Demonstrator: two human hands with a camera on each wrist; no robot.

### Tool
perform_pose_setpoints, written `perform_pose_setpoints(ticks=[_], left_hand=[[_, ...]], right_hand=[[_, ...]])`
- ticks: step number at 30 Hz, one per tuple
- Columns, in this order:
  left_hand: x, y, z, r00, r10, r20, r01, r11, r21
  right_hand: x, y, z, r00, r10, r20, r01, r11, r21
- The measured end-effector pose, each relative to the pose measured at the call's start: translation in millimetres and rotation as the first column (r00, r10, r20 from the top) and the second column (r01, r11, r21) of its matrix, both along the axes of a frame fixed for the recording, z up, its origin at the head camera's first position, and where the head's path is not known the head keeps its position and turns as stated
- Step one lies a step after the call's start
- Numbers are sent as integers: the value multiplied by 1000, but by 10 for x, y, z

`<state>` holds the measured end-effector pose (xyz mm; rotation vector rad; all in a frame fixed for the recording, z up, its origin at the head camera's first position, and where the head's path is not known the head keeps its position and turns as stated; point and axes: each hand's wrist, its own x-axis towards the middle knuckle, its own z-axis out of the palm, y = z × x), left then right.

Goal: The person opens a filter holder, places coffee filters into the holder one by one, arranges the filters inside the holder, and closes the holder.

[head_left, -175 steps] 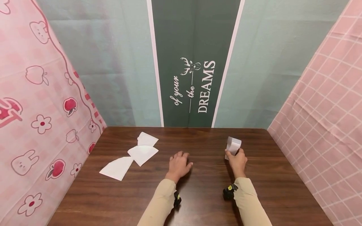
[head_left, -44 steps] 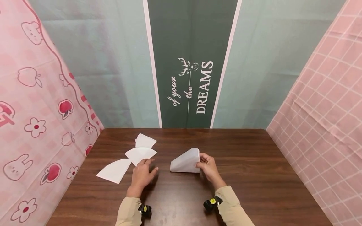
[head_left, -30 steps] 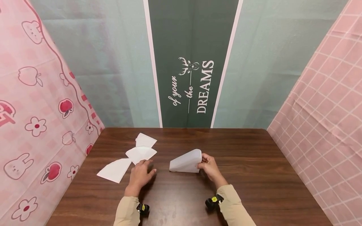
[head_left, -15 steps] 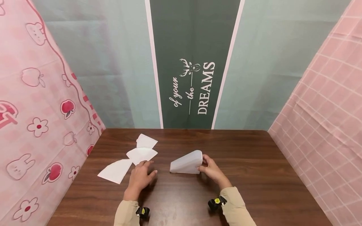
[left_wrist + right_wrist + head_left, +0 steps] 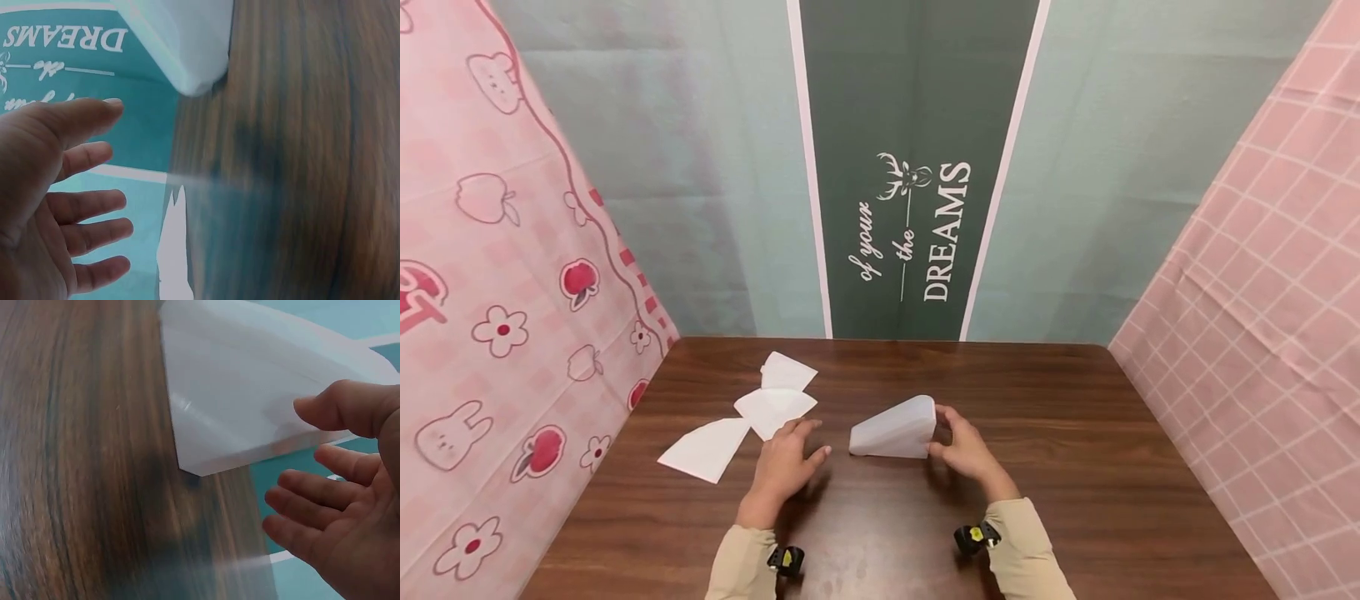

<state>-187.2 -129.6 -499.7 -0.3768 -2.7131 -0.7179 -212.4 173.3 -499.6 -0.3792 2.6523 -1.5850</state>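
Note:
Upright on the brown table stands a white, slightly see-through wedge-shaped holder [image 5: 895, 432], its tall end to the right. My right hand [image 5: 964, 450] is at that tall end; in the right wrist view its thumb overlaps the holder [image 5: 237, 387] and the relaxed fingers are spread with nothing gripped. My left hand [image 5: 784, 467] hovers to the left of the holder, fingers extended and holding nothing. Just beyond it lie three flat white fan-shaped papers resembling coffee filters: a near one [image 5: 706, 450], a middle one [image 5: 775, 408] and a far one [image 5: 787, 372].
The wooden table [image 5: 1075, 467] ends at a green curtain [image 5: 917, 100] with lettering. Pink patterned cloth [image 5: 497, 333] hangs along the left side, pink checked cloth [image 5: 1247, 275] along the right. A small black camera sits on each wrist.
Earlier my right hand held the holder on end at the right; it was then brought to the middle and set lengthwise. Just now my right fingers have loosened, and my left hand has shifted slightly right.

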Motion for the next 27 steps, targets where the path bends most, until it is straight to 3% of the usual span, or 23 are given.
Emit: perform_pose_setpoints(ticks=[4,14,20,27], left_hand=[[-52,96,29,999,-35,-19,35,999,18],[-46,302,12,994,-93,-51,97,992,84],[-47,440,-23,989,-130,-70,136,986,92],[-80,551,13,984,-163,-64,170,978,124]], right_hand=[[-5,44,-7,999,-43,3,43,999,13],[-1,-9,-89,997,14,-78,-15,1000,-10],[-19,-16,-114,996,9,-83,-7,1000,23],[-84,-30,-149,993,60,-101,-58,998,18]])
